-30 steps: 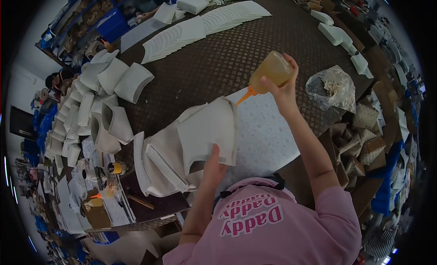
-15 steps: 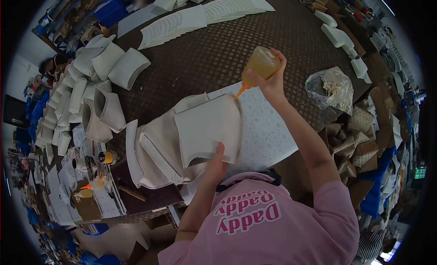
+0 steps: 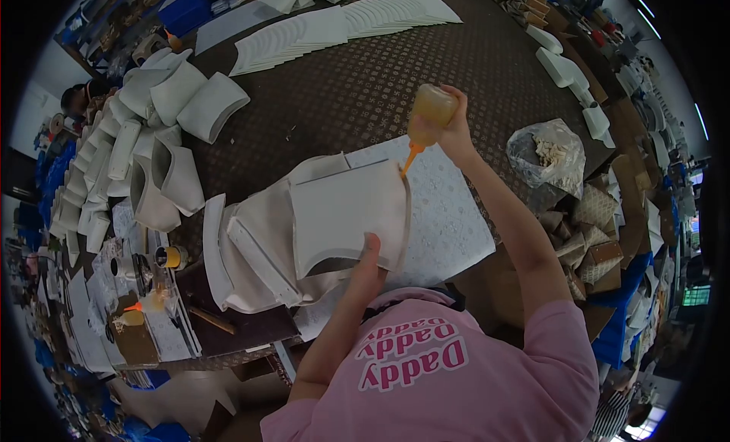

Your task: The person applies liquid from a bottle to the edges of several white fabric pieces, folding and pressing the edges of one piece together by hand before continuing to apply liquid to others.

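Note:
My right hand [image 3: 455, 129] is wrapped round a squeeze bottle [image 3: 432, 111] of yellowish liquid, held upside down. Its orange nozzle [image 3: 412, 159] points down at the upper right edge of a white curved panel [image 3: 346, 210]. My left hand [image 3: 369, 263] grips that panel by its near edge, thumb on top and the other fingers hidden beneath. The panel has a concave cut on its near side. Under it and to its left lie more off-white curved pieces [image 3: 255, 252], overlapping in a pile.
A pale patterned sheet [image 3: 449, 214] lies under the work on the brown patterned table [image 3: 365, 85]. Many white hollow pieces [image 3: 213, 107] are heaped at left. Rows of white panels [image 3: 296, 38] line the far side. A plastic bag [image 3: 549, 155] sits right; a second orange-tipped bottle [image 3: 152, 301] lies left.
The bottle has tipped more upright, and its nozzle tip has shifted slightly right and toward me along the panel's edge. My left hand keeps its hold on the panel.

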`<state>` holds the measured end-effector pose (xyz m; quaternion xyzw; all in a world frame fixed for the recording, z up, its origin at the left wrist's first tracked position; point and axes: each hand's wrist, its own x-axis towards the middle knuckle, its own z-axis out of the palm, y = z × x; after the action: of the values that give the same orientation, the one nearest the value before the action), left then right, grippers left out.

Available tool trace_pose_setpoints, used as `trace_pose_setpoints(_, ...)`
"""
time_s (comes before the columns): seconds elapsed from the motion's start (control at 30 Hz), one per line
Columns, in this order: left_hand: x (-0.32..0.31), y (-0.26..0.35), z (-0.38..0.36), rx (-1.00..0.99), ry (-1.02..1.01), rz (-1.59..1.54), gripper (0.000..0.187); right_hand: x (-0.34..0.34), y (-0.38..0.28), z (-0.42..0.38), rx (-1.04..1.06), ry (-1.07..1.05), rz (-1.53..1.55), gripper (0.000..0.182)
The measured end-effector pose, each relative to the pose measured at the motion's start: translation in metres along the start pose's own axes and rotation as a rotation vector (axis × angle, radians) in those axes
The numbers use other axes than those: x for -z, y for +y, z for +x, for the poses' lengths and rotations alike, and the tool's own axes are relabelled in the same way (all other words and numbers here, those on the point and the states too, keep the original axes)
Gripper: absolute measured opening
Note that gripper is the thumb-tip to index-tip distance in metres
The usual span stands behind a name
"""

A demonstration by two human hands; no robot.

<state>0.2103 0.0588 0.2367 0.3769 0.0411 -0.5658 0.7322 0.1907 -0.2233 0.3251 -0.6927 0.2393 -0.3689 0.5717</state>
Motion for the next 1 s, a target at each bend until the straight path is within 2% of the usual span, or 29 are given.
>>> trace_pose_setpoints(0.13,-0.006,0.005,-0.002,0.001,0.025,-0.030,0.056,0.015,0.009,-0.011,-0.165,0.145,0.119,0.081)
trace_pose_setpoints(0.33,-0.015,0.008,-0.001,-0.009,-0.005,-0.082,0.052,0.021,-0.002,-0.049,-0.386,0.319,0.129,0.082)
trace_pose_setpoints(0.43,-0.012,0.006,0.006,-0.010,-0.051,-0.155,0.050,0.019,-0.006,-0.074,-0.359,0.346,0.168,0.083)
trace_pose_setpoints(0.73,-0.021,0.005,0.013,-0.060,-0.001,-0.147,0.051,0.012,-0.020,-0.140,-0.296,0.356,0.240,0.079)
trace_pose_setpoints(0.83,-0.025,0.006,0.011,-0.081,-0.006,-0.112,0.052,0.006,-0.034,-0.162,-0.269,0.251,0.139,0.080)
trace_pose_setpoints(0.93,-0.024,0.010,0.008,-0.009,0.033,-0.117,0.053,0.004,-0.042,-0.173,-0.293,0.197,0.203,0.079)
trace_pose_setpoints(1.0,-0.022,0.009,0.007,-0.052,-0.009,-0.091,0.053,0.004,-0.044,-0.165,-0.291,0.242,0.231,0.079)
